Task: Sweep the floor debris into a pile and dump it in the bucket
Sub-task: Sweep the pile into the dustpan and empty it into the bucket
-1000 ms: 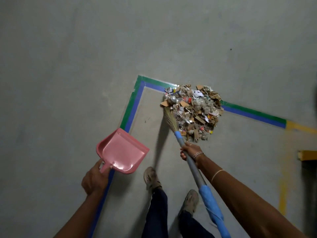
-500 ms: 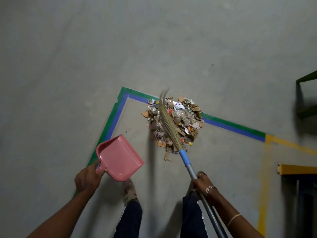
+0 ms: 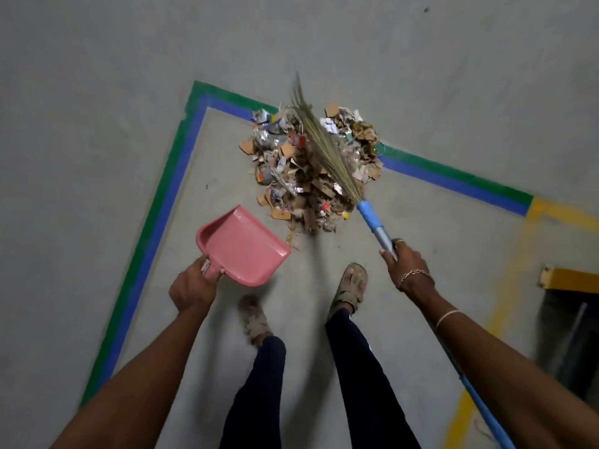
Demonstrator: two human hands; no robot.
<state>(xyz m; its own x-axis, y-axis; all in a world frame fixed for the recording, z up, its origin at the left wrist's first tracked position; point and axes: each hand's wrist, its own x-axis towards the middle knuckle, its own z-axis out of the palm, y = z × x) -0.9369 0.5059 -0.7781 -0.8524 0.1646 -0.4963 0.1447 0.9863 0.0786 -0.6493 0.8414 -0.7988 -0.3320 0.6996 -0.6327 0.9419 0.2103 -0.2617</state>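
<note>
Pile gathered, pink dustpan (image 3: 243,244) closing in.
We've swung broom (image 3: 324,150) across debris pile (image 3: 285,176); L hand (image 3: 191,288) fingers wrap pan handle, R hand (image 3: 406,267) fingers wrap broom shaft. Scoop next.

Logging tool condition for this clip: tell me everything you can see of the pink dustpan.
The pink dustpan looks like smooth, glossy plastic, with a raised wall along its back and sides and a flat open lip. Its tray is empty. The left hand grips its short handle, with the lip pointing toward the debris pile, close to its near edge. Whether it touches the floor cannot be told.
</note>
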